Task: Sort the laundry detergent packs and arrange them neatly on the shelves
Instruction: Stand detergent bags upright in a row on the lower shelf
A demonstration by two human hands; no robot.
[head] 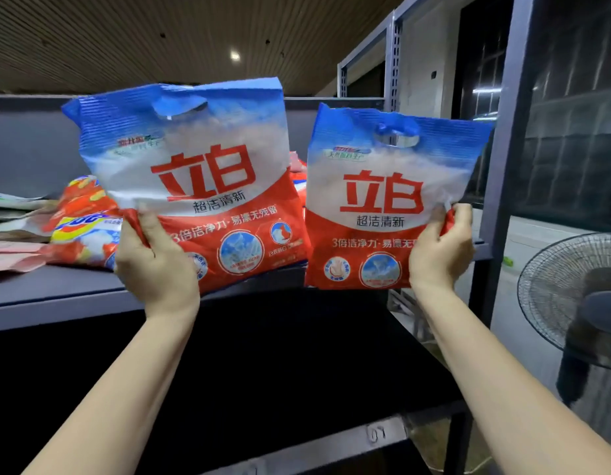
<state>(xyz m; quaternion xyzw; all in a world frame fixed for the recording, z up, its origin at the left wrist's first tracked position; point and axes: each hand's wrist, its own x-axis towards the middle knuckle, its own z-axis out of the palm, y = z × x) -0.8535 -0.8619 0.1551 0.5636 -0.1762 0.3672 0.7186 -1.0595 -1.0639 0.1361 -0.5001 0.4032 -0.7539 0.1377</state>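
- Left hand (156, 265) pinches the lower left corner of the big pack (194, 173), thumb on the front, fingers curled behind; right hand (441, 255) pinches the lower right edge of the small pack (383, 200) the same way.
- Both packs are upright, labels facing out, 2 of the same brand in blue/white/red. Big pack's base looks to rest at the shelf (74, 289) front edge; small pack hangs in front of the shelf, near the right post (503, 173). Small gap between them, not touching.
- Step in hand, prob.: stand the 2 matching packs side by side on the shelf.
- Powder shifts inside, so set each base flat first, let contents settle, then let go; a corner pinch alone will let a pack sag or tip fwd.
- Push both back from the edge, labels front, tops level-ish, big w/ big, small w/ small.
- The loose pile (81, 228) of other packs lies flat at left; keep clear of it, or slide it aside 1st so the row stays straight.
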